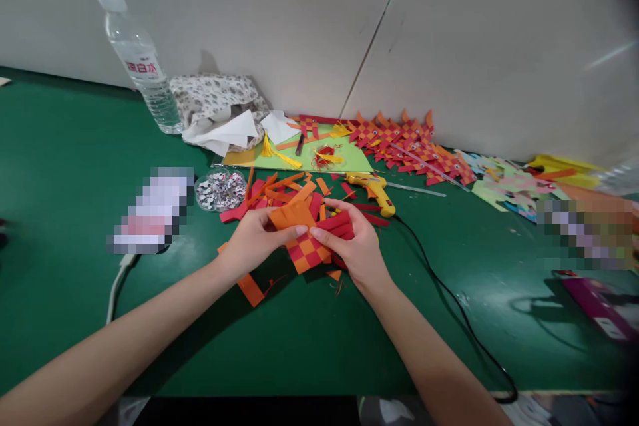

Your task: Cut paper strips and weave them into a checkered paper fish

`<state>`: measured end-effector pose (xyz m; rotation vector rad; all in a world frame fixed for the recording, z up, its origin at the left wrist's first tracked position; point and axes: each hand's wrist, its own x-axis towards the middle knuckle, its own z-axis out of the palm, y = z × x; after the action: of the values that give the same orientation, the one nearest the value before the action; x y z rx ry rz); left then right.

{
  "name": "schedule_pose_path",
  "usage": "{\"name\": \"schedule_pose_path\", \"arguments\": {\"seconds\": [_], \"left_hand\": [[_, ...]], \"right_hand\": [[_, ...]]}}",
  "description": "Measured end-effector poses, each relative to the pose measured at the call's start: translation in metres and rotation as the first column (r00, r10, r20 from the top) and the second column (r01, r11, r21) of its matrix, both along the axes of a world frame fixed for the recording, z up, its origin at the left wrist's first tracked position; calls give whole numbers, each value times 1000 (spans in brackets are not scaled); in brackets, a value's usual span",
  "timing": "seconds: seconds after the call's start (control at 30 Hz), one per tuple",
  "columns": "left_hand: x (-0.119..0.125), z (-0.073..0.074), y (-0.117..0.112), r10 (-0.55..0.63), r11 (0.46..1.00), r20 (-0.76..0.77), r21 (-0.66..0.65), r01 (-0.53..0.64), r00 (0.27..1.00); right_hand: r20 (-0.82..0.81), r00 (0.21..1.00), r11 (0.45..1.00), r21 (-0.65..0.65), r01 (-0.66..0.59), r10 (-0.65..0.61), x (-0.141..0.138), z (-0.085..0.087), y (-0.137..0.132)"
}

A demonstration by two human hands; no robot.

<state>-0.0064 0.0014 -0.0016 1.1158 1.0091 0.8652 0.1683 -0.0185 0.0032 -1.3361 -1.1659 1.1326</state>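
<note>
Both hands hold one woven paper piece (304, 253), a red and orange checkerboard with loose strips fanning from its upper side. My left hand (254, 239) is closed on its left part, thumb pressed near the orange strips. On the right part, my right hand (357, 243) pinches the red strips, its thumb almost meeting the left thumb at the middle. Loose red and orange paper strips (269, 194) lie heaped on the table just behind the piece. An orange paper scrap (250, 291) rests below my left hand. The fingers behind the piece are partly hidden.
Behind the heap are a yellow glue gun (377, 192) with a black cord, a dish of googly eyes (221, 190) and finished woven paper fish (409, 140). A water bottle (142, 66), patterned pouch (219, 96) and phone (152, 213) stand left. A purple box (594, 306) is right.
</note>
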Motion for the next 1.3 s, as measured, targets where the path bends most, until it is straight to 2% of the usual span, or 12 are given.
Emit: {"name": "schedule_pose_path", "arguments": {"seconds": [0.23,0.43,0.53,0.7,0.93,1.03,1.13,1.2,1.3], "left_hand": [[-3,0,2,16,1000,-13,1,-16,1000],[-3,1,3,49,997,35,-63,-47,998],[-4,2,4,60,995,25,-76,-58,998],[-7,1,7,-16,997,14,-73,17,1000],[-6,2,7,49,996,123,-86,-39,991],[-4,4,5,50,995,59,-92,-45,997],[-4,3,4,-28,993,-8,-112,27,1000],[-4,1,5,-88,989,28,-117,91,996],[-4,0,6,-78,985,88,-150,91,993]], "right_hand": [[84,997,1000,24,-2,0,5,-2,1],[151,988,999,49,-4,-4,4,3,-2],[141,990,999,51,7,-14,4,3,-2],[151,987,994,103,34,-50,4,1,-1],[174,985,997,76,-12,-1,4,3,-2],[151,989,998,60,-14,5,4,2,-3],[141,990,998,55,-8,1,3,2,-3],[130,991,999,32,-16,12,3,1,-2],[87,994,998,-28,-65,67,3,0,-1]]}}
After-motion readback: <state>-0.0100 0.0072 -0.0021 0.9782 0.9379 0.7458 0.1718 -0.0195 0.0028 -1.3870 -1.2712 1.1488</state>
